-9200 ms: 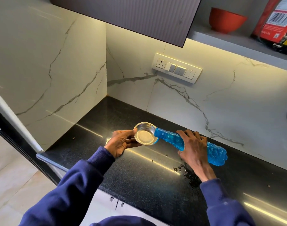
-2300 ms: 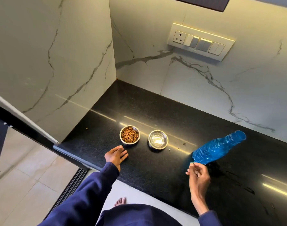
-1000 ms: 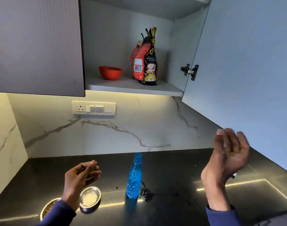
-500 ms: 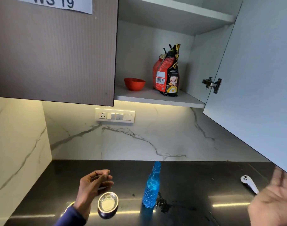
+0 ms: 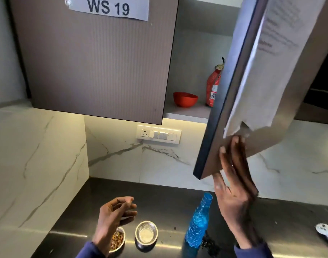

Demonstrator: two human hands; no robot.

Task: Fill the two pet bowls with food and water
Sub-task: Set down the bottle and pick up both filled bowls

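The right hand (image 5: 233, 185) is flat and open, fingers pressed on the face of the door (image 5: 252, 101), near its bottom corner. It holds nothing. The door hangs half open over the counter (image 5: 168, 192). The left hand (image 5: 114, 213) floats above the counter at about 7 o'clock, fingers loosely curled. I cannot tell if it has something small in it.

Both bowls sit at the bottom of the view, around 6 o'clock. The food bowl (image 5: 118, 241) has brown bits in it and is partly hidden by the left wrist. The water bowl (image 5: 146, 233) is just beside it, toward 3 o'clock, and looks like it has water. So the job looks about done.

The bottle (image 5: 198, 222) stands open near the right wrist, with a wet patch by its base.

Here is what could go wrong. If the right arm drops fast, it may bump the bottle and tip it, and water would run out. If the door swings hard, it may bang
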